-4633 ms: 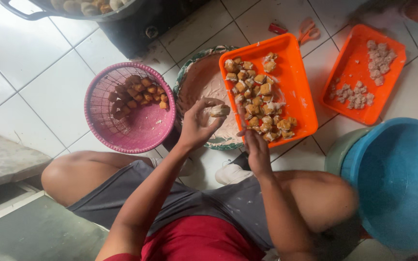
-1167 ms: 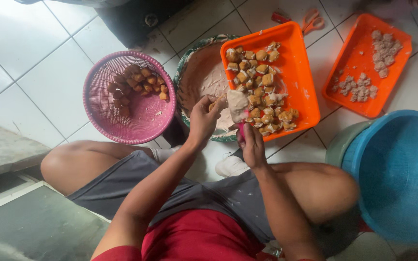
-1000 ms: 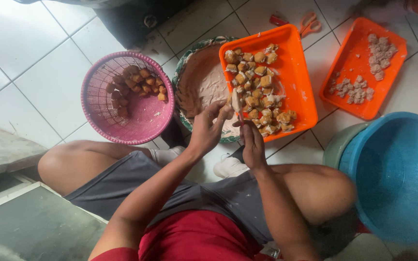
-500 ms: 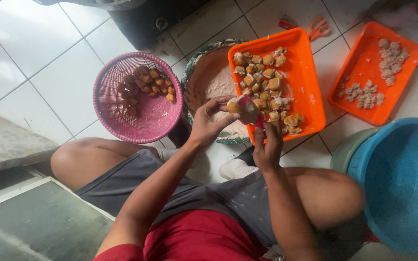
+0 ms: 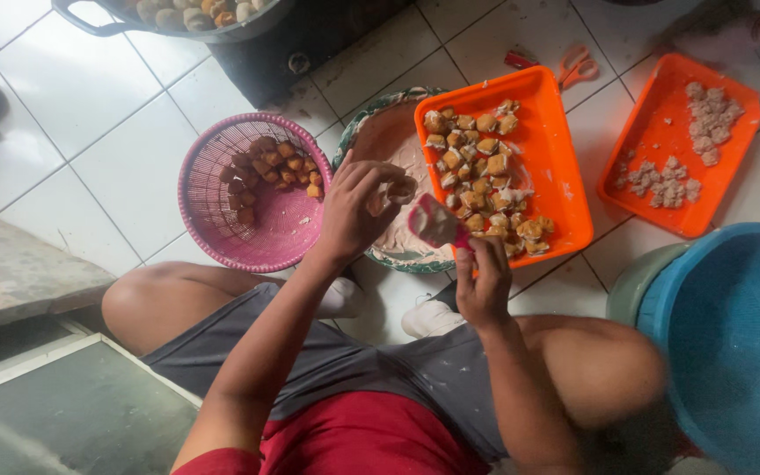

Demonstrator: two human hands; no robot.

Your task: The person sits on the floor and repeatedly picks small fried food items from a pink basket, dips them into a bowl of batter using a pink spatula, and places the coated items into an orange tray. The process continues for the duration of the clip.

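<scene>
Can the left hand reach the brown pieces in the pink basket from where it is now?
Probably yes. The left hand is just beside the pink basket, whose top is open, and nothing lies between it and the brown pieces. It already holds a small piece, though.

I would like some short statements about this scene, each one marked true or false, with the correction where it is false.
1. The left hand holds a small piece of food in its fingers. True.
2. The right hand holds scissors. False: it holds a pink-handled spoon smeared with pale paste; the scissors lie on the floor tiles.
3. The pink basket holds brown fried pieces. True.
4. The near orange tray is empty. False: it holds many brown pieces along its left side.
5. The far orange tray holds pale lumps. True.
6. The blue tub is at the person's left. False: it is at the right.
</scene>
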